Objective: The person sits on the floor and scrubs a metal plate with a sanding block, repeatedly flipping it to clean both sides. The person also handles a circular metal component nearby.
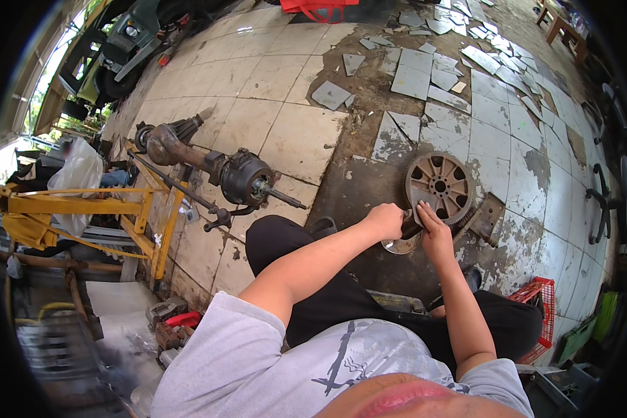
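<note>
A rusty toothed wheel [455, 182] with several openings round its hub stands in front of me, its face toward me. My left hand [384, 221] is closed at the wheel's lower left, its fingers wrapped round something I cannot make out. Close beside it, my right hand [435, 230] has its fingers stretched out and laid against the wheel's lower left edge. A flat greyish piece [418, 198] shows at those fingertips. Below the hands, a shiny round metal part [401, 246] is partly hidden by them.
A greasy axle assembly [188, 155] lies on the tiles to the left, near a yellow metal frame [83, 203]. Broken tiles [412, 78] are scattered ahead. Right of the wheel is a rusty metal plate [489, 217]. A red plastic crate [540, 313] stands by my right knee.
</note>
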A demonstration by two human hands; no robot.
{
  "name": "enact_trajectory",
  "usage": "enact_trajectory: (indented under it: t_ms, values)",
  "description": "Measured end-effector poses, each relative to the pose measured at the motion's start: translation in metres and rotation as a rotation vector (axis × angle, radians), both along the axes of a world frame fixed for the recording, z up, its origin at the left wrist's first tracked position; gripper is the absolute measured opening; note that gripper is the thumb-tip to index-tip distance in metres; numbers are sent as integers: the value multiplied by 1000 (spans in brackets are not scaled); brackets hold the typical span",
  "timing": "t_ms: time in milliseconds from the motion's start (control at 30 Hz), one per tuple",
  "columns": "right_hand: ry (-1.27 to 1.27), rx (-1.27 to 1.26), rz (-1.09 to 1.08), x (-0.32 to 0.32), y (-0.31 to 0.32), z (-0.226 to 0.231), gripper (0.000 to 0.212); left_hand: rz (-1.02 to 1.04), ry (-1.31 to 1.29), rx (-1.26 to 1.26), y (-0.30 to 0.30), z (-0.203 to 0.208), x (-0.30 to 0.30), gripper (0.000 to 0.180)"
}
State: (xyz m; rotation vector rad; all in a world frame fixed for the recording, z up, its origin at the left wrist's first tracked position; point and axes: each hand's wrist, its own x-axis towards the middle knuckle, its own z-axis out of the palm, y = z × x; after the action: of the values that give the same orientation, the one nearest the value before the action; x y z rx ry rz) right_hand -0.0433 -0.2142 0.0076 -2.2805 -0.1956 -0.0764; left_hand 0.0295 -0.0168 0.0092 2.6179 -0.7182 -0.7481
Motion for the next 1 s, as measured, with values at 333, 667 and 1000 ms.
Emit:
enact_trajectory:
  t_ms: [333,667,1000]
  values:
    - [1,-24,-97,1,-5,-8,66,7,12,21,-1,6,0,26]
    - [44,2,-96,2,-10,-6,65,17,15,4,-1,0,0,23]
    - [63,14,-82,7,-15,4,71,-8,4,36,1,5,0,25]
